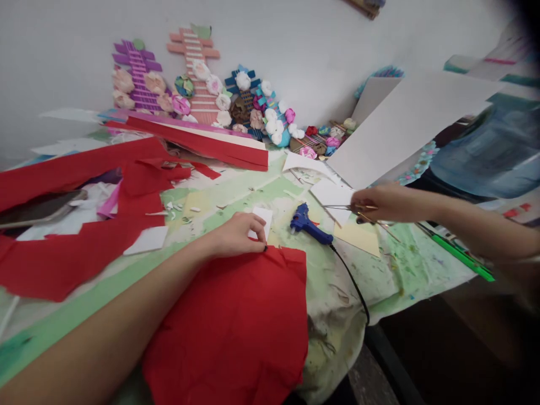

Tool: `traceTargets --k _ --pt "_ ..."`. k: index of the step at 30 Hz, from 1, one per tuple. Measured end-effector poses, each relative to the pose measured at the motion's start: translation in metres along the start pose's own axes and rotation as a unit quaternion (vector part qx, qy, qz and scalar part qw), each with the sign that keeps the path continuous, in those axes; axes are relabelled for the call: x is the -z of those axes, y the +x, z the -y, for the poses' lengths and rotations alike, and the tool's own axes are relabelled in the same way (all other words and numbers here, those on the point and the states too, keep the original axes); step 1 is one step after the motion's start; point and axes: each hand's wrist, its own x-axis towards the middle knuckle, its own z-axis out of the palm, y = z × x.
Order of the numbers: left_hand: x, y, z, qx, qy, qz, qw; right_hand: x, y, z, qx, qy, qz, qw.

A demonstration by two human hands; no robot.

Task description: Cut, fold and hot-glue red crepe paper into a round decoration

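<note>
A large red sheet [244,320], crepe paper or cloth, hangs over the table's near edge. My left hand [238,235] pinches its upper edge, thumb against the fingers. Just behind those fingers lies a small white card [262,220], partly hidden by them. My right hand [375,203] is closed round the handles of a pair of scissors [337,207], whose blades point left over a white paper piece [331,197]. Between both hands a blue glue gun [310,223] rests on its side, its black cord running off the front edge.
Red scraps [139,194] and white offcuts cover the left side. Stick crafts with paper flowers [198,90] lean on the wall. A big white board [405,124] stands at the right, near a large clear bottle [481,146]. A green strip [462,257] lies by the right edge.
</note>
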Motion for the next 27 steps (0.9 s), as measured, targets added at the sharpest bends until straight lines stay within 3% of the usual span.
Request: traceTargets --k 5,7,9,12,17,19,22,24,27 --pt "-0.006 0.002 -0.001 0.005 0.062 -0.019 0.998 -0.087 -0.052 -0.035 -0.176 0.098 -0.081 0.976" --pt "-0.009 0.002 0.0 0.008 0.067 -0.028 0.997 -0.119 -0.066 -0.042 -0.215 0.114 -0.131 0.961" --pt "-0.011 0.003 0.0 0.015 0.066 -0.038 0.997 -0.142 -0.075 -0.047 -0.245 0.135 -0.156 0.947" --pt "-0.013 0.004 0.001 0.021 0.063 -0.05 0.997 -0.161 -0.081 -0.053 -0.28 0.162 -0.179 0.929" --pt "-0.015 0.006 0.004 -0.007 0.08 -0.068 0.994 -0.165 -0.078 -0.044 -0.253 0.075 -0.268 0.927" --pt "-0.015 0.007 0.006 -0.014 0.088 -0.07 0.994 -0.158 -0.074 -0.024 -0.204 0.034 -0.337 0.918" --pt "-0.016 0.007 0.008 -0.022 0.093 -0.067 0.993 -0.141 -0.066 0.02 -0.078 0.119 -0.41 0.901" --pt "-0.016 0.008 0.009 -0.022 0.094 -0.063 0.993 -0.128 -0.055 0.053 0.033 0.22 -0.372 0.901" --pt "-0.016 0.008 0.011 -0.023 0.094 -0.053 0.994 -0.111 -0.032 0.09 0.128 0.304 -0.286 0.9"
